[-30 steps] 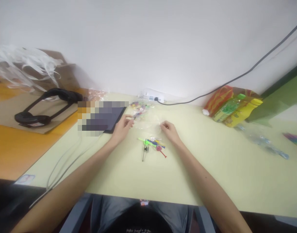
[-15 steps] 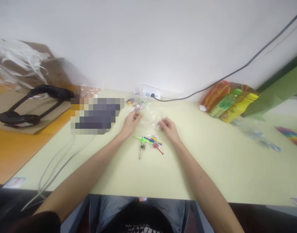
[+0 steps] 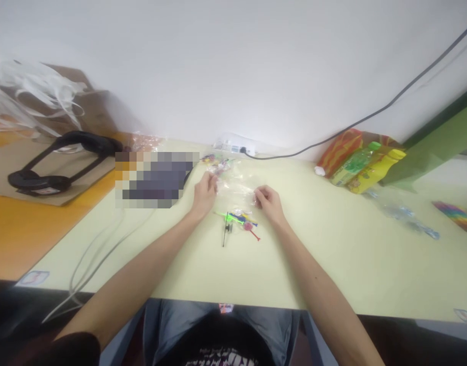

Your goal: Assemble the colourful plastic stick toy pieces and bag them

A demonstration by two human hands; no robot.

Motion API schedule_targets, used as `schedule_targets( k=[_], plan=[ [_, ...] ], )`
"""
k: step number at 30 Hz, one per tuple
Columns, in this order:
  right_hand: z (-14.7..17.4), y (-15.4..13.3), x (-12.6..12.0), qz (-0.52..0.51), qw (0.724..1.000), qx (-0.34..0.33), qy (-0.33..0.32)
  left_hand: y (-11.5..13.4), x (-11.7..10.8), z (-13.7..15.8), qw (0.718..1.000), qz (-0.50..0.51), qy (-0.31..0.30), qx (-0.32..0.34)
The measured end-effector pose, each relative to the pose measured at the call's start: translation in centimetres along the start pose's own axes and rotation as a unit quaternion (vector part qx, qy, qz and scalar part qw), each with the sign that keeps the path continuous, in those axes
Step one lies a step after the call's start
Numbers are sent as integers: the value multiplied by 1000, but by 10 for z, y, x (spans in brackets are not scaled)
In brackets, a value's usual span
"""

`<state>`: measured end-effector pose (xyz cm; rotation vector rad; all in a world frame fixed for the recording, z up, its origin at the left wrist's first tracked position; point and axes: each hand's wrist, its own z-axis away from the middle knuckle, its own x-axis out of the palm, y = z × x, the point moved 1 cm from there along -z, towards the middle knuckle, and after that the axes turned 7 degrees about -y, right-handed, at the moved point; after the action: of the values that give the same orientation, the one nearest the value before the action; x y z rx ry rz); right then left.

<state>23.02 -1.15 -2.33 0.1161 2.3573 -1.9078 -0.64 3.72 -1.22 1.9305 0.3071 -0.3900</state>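
Observation:
A clear plastic bag (image 3: 236, 192) is stretched between my two hands above the pale table. Its left edge is pinched by my left hand (image 3: 205, 193), and the right edge is gripped by my right hand (image 3: 268, 201), fingers closed. Just nearer to me lies a small pile of colourful plastic pieces (image 3: 239, 218), with green, blue, yellow, white and red parts. A thin black rod with a dark piece (image 3: 226, 230) rests at the pile's left side. Beyond the bag, more small coloured pieces (image 3: 218, 161) lie in or near clear wrapping.
A power strip (image 3: 233, 146) with a grey cable sits against the wall. To the right are a green-capped bottle (image 3: 357, 162), a yellow bottle (image 3: 378, 170) and crumpled clear plastic (image 3: 403, 213). At left, a black frame-like device (image 3: 63, 162) lies on cardboard beside a blurred-out dark object (image 3: 157, 175).
My hands have moved slightly apart, and the clear bag is spread flatter between them. The whole view has shifted a little.

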Motion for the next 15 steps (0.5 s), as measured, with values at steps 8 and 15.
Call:
schedule_targets(
  k=[8,15],
  plan=[
    [0,-5,-1,1,1000,3,20,2,-1,1,999,-37,-9,12],
    [2,-9,0,-15,999,27,-21,4,-6,1,999,-42,7,4]
  ],
)
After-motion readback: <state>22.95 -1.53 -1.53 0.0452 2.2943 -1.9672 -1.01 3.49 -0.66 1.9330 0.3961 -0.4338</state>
